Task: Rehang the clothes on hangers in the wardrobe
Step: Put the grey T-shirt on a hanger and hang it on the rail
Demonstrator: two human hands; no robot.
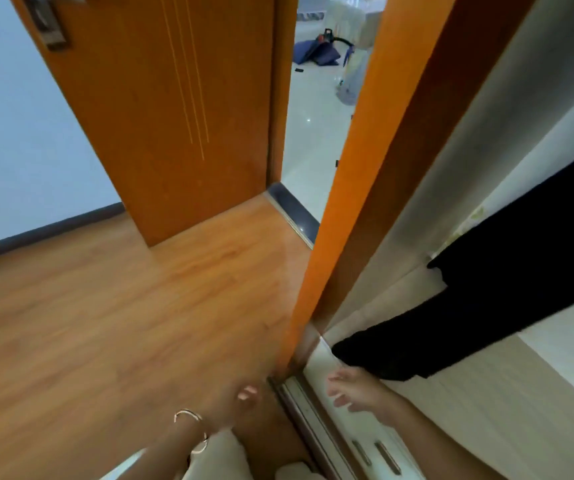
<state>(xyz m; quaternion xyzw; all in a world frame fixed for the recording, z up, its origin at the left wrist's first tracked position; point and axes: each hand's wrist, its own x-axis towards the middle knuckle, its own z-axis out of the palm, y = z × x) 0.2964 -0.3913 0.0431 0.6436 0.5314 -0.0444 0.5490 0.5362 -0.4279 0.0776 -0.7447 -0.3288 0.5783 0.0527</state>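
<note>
A long black fabric garment (486, 289) hangs inside the pale-lined wardrobe (507, 403) on the right, running from the right edge down to a hem near the wardrobe's lower front corner. The right hand (351, 389) sits just beside that hem, its fingers (339, 376) spread and straight with nothing in them; whether they touch the cloth I cannot tell. The left hand (240, 400) hovers over the orange-brown wood-plank floor (105, 323), a thin metal bracelet (188, 429) on its wrist; it is blurred (only some pale nails show), so how far its fingers are curled, and what they hold, cannot be told. A metal sliding-door track (299, 403) lies between the two hands; an orange-brown wooden room door (174, 116) stands open ahead, with a dark blue bag (316, 53) on the pale tiles beyond.
</note>
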